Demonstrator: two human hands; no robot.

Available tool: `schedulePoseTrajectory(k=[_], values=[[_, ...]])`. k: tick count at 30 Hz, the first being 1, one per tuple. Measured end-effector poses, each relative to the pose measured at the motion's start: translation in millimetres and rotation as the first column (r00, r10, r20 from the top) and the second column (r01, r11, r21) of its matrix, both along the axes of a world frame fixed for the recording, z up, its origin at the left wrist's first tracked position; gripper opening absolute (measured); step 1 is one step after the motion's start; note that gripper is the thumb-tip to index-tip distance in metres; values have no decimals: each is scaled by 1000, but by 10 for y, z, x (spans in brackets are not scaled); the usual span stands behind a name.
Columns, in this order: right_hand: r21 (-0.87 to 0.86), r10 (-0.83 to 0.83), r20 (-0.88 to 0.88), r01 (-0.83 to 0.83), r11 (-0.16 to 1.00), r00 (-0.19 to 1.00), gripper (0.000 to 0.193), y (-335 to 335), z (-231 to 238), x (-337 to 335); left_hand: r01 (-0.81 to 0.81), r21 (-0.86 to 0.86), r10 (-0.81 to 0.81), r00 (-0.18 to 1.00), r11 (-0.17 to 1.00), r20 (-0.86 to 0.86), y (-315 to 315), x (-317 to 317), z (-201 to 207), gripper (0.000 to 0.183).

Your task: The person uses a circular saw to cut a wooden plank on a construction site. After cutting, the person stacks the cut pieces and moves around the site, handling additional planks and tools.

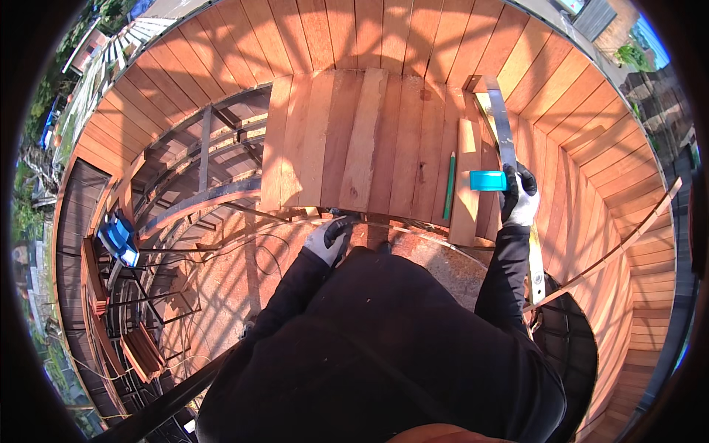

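In a black-and-white glove, my right hand (523, 198) is closed around a long flat metal bar (504, 131). The bar lies across the right side of a row of reddish wooden boards (399, 140). Against these fingers sits a small teal block (488, 181); whether it is joined to the bar I cannot tell. A green pencil (450, 186) rests on the boards to its left, beside a short loose plank (464, 192). Near the boards' front edge, my gloved left hand (329, 239) has its fingers curled, and what they hold, if anything, is hidden.
A curved wall of upright wooden slats (436, 37) surrounds me. Open dark metal framing (207, 148) shows at the left, with a blue tool or case (118, 238) and stacked wood strips (142, 353). A thin wooden strip (613, 247) slants across the right. A cable (269, 240) crosses the dusty floor.
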State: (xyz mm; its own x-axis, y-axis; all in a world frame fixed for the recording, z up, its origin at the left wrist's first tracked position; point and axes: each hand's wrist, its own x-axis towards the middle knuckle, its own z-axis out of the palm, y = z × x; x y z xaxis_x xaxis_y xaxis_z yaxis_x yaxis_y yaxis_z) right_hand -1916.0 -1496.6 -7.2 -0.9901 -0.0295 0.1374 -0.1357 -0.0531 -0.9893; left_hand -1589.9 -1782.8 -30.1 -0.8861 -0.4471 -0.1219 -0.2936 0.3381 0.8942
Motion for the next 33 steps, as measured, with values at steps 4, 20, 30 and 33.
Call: schedulePoseTrajectory(k=[4, 20, 30, 33], values=[[-66, -66, 81, 71, 995, 995, 25, 518, -244, -191, -79, -438, 37, 994, 896, -102, -133, -95, -66, 61], [755, -87, -554, 544, 367, 828, 38, 332, -28, 151, 23, -571, 200, 924, 821, 325, -135, -787, 291, 88], [168, 863, 63, -857, 487, 502, 54, -1825, 289, 1276, 216, 661, 224, 828, 718, -514, -69, -169, 335, 50], [-531, 854, 390, -674, 513, 343, 49, -2191, 282, 1518, 334, 897, 309, 854, 290, -418, -34, 203, 360, 48]])
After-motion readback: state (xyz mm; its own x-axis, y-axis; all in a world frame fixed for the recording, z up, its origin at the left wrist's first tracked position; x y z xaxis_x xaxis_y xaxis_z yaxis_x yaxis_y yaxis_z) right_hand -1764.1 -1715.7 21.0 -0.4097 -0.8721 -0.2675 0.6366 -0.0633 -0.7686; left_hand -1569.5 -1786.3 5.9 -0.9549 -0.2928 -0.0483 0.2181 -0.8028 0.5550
